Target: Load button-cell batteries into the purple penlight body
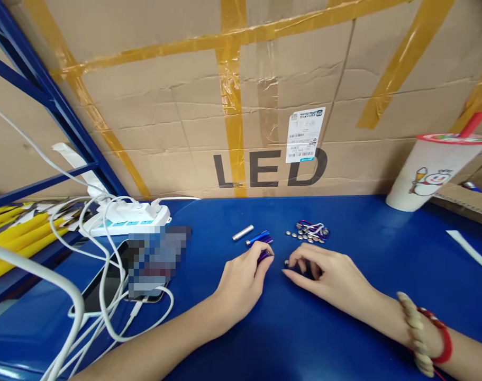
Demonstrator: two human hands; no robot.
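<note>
My left hand [243,278] is closed around a small purple metal tube [265,255], its end pointing toward my right hand. My right hand [324,267] pinches a small dark piece with a shiny silver end [287,263] between thumb and fingertips; much of it is hidden. A short gap separates the two hands. Just beyond the left hand lie a silver tube [243,233], a blue tube [257,237] and another purple tube [266,240]. Beyond the right hand, several button cells [300,236] lie beside a cluster of purple and silver end caps with cord loops [320,231].
A large taped cardboard box [165,121] walls off the back of the blue table [233,360]. At left are a white power strip [157,218], tangled white cables [106,286] and phones [101,291]. A drink cup [419,172] and white strip [469,250] are at right.
</note>
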